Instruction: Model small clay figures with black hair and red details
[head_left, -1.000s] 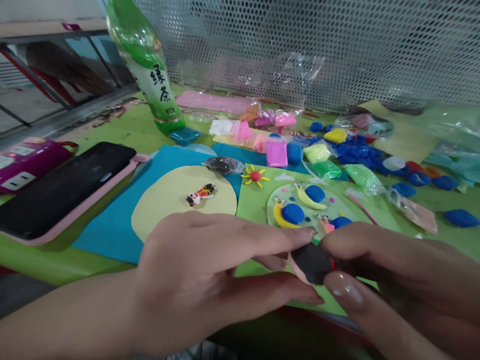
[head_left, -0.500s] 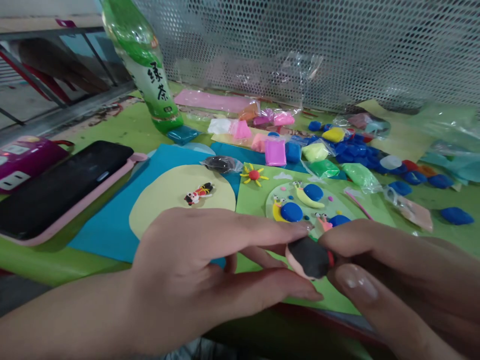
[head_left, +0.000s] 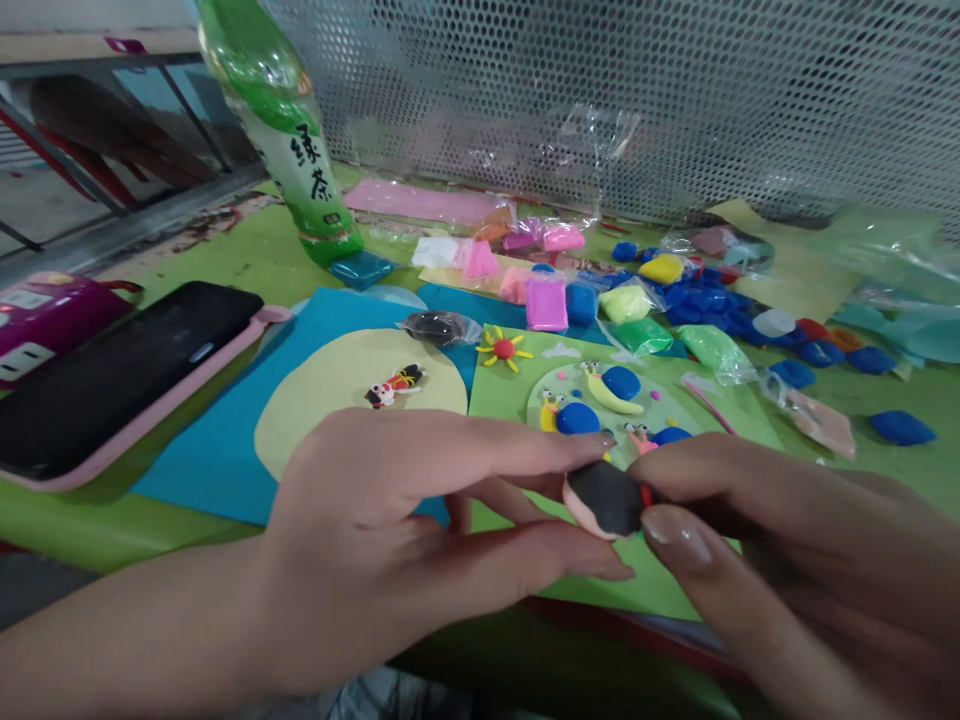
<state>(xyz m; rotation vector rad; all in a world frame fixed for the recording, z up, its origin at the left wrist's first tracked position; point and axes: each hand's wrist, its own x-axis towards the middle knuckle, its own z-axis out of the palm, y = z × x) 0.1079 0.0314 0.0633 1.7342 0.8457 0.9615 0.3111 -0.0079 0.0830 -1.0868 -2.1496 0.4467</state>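
Observation:
Above the front edge of the table I hold a small clay head (head_left: 607, 498), black on top with a pale pink lower side and a red bit at its right end. My left hand (head_left: 405, 500) has thumb and forefinger closed around it from the left. From the right, my right hand (head_left: 787, 530) pinches the red end between thumb and forefinger. Beyond the hands, clay snails with blue shells (head_left: 621, 382) lie on a green sheet (head_left: 502, 410), with a clay sun (head_left: 505, 348) at its corner. A small clay figure (head_left: 396, 385) lies on a cream oval (head_left: 300, 400).
A blue sheet (head_left: 202, 450) lies under the oval. At the left are a phone (head_left: 127, 370) and a purple device (head_left: 52, 320). A green tea bottle (head_left: 300, 150) stands behind. Bagged clay (head_left: 547, 303) and blue pieces (head_left: 709, 300) spread before a perforated metal panel (head_left: 675, 100).
Both hands and the clay head have shifted slightly up and left in the picture. The whole scene has also slid a little left. The grip looks the same.

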